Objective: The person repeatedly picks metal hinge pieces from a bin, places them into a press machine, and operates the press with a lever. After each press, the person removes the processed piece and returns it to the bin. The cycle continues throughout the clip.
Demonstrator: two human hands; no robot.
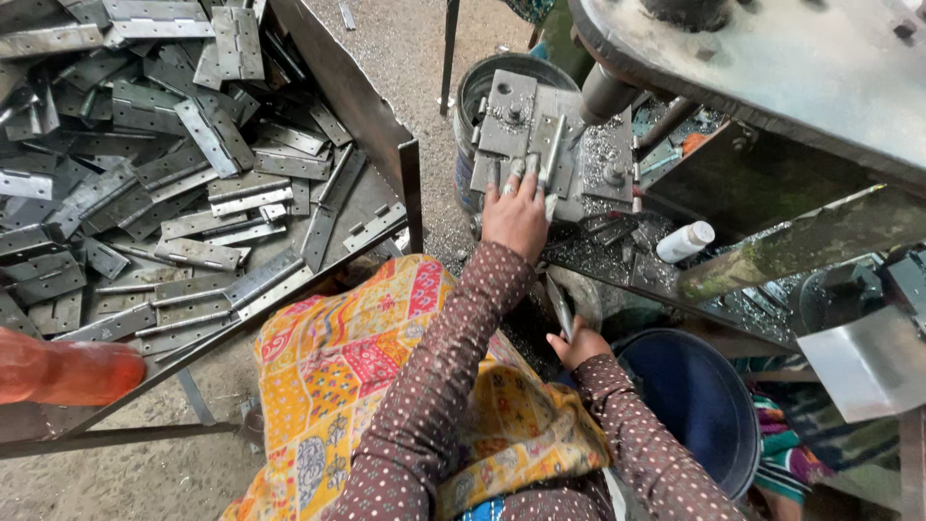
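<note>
My left hand (pixel 516 214) reaches forward onto the grey machine plate (pixel 511 106), its fingertips pressing a narrow metal hinge piece (pixel 553 150) that lies under the round press ram (pixel 606 94). My right hand (pixel 576 345) sits lower, near my lap, closed on another thin metal hinge strip (pixel 559 304) that points up. Both arms wear brown dotted sleeves. A yellow patterned cloth (pixel 367 376) covers my lap.
A big metal tray (pixel 395 164) on the left is heaped with several grey hinge pieces (pixel 183 183). A dark blue bucket (pixel 699 400) stands by my right arm. A small white bottle (pixel 685 241) lies among metal shavings on the machine bed. An orange object (pixel 68 371) lies at lower left.
</note>
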